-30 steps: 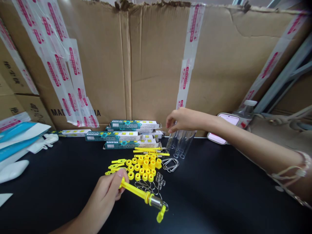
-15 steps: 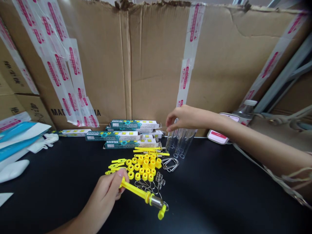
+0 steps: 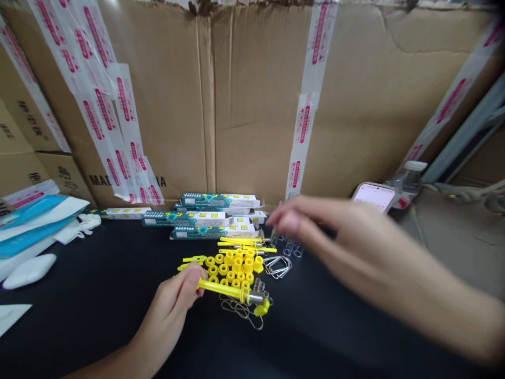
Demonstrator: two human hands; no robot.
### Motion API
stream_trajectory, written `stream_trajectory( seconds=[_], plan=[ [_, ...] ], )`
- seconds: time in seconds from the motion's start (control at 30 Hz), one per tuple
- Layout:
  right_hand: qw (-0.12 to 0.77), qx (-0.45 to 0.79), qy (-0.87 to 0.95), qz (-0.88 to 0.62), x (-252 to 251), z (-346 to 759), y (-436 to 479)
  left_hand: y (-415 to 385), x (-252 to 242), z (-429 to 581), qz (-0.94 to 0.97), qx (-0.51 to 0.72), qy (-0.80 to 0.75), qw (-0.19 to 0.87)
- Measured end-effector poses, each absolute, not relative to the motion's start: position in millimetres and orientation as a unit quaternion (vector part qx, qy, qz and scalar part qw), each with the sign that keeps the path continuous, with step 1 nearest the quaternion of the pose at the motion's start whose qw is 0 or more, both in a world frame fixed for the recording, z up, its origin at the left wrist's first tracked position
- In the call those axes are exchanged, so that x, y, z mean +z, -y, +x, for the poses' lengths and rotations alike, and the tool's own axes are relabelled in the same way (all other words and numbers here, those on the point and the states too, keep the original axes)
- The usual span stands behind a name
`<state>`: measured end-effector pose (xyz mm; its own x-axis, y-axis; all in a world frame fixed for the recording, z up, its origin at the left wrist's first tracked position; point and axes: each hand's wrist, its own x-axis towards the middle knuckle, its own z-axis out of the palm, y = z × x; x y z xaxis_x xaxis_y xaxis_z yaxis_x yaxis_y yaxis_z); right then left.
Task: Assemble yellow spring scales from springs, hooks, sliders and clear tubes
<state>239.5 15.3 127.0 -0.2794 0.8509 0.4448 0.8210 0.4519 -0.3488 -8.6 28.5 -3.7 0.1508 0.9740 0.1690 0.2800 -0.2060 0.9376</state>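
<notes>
My left hand [image 3: 176,295] is closed around one end of a yellow plastic rod [image 3: 223,288]. Toward its far end the rod carries a yellow collar, a short silver metal cylinder [image 3: 256,298] and a small yellow piece. My right hand [image 3: 315,223] is smeared by motion in front of the clear tubes [image 3: 292,247]; whether anything is between its fingers does not show. Just beyond the held rod lie yellow rings and caps [image 3: 237,264], small yellow strips [image 3: 193,259] and wire hooks [image 3: 241,310]. Larger metal hooks [image 3: 278,267] rest near the tubes.
Printed slim boxes [image 3: 201,218] are stacked against a tall cardboard carton [image 3: 252,121]. A phone [image 3: 374,197] and a clear bottle [image 3: 410,181] are at the right. Blue and white packets [image 3: 39,221] and a white rounded object [image 3: 29,271] lie left on the black table [image 3: 118,273].
My right hand has come down from the tops of the clear tubes, nearer to me. In my left hand, the rod's far end has risen and now points more to the right.
</notes>
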Motion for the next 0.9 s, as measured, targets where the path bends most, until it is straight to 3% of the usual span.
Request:
stream_trajectory(
  seconds=[0.2,0.47,0.9],
  plan=[
    [0.296,0.284,0.752,-0.516,56,230,16,-28,-6,-11,0.700,0.420,-0.467,0.340],
    [0.387,0.350,0.708,-0.476,15,236,4,-30,-8,-11,0.754,0.433,-0.425,0.251],
    [0.442,0.116,0.775,-0.436,-21,255,1,-26,-9,-11,0.788,0.428,-0.376,0.232]
  ],
)
